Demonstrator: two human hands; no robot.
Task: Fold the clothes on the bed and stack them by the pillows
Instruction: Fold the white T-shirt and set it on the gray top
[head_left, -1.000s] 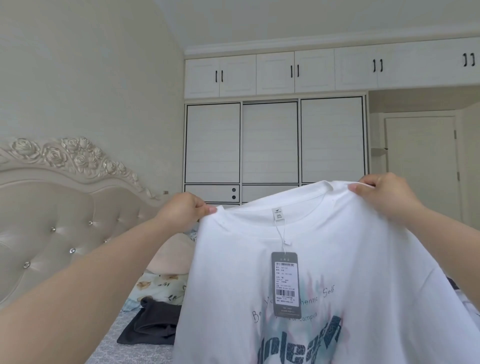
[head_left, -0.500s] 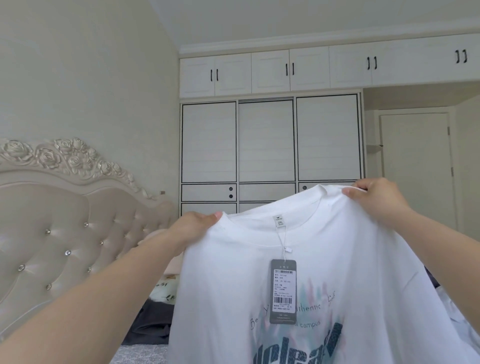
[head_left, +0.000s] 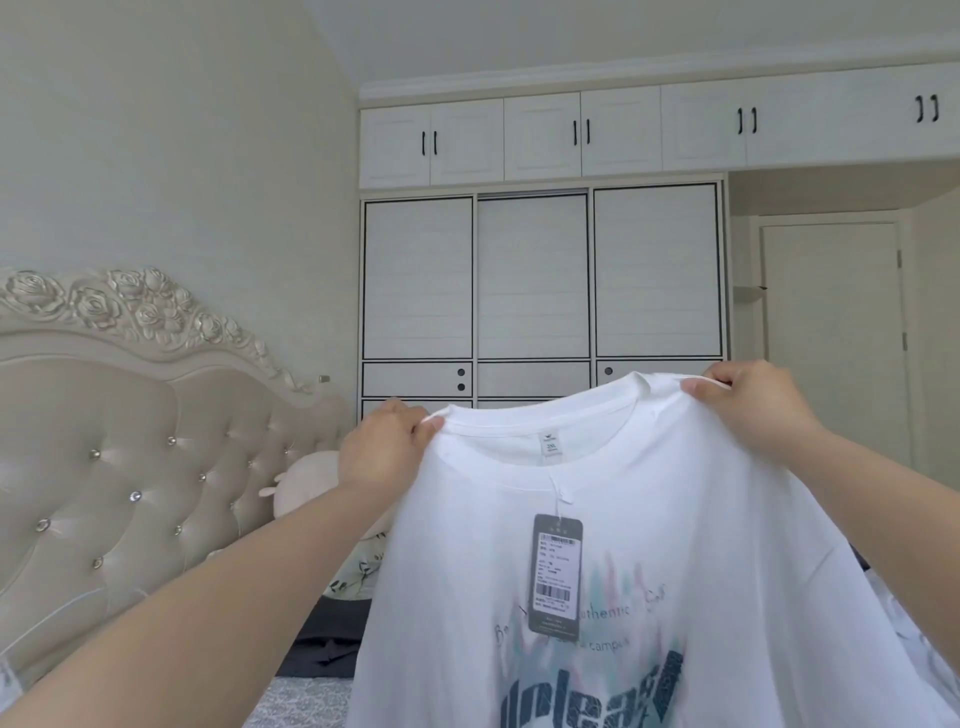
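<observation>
T-shirt (head_left: 649, 519), white, hangs in the air before me over the bed (head_left: 306, 701), my left hand (head_left: 382, 452) and right hand (head_left: 753, 402) each pinching a shoulder beside the collar. The swing tag (head_left: 556, 574) dangling down the front could get creased into the fold; a slack pinch might let one shoulder drop and bunch

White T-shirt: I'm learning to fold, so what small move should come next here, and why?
Probably lower it flat onto the bed. The left hand and right hand pinch the white T-shirt at its shoulders and hold it up in the air, spread open, its hang tag dangling, so no fold can be made yet.
</observation>
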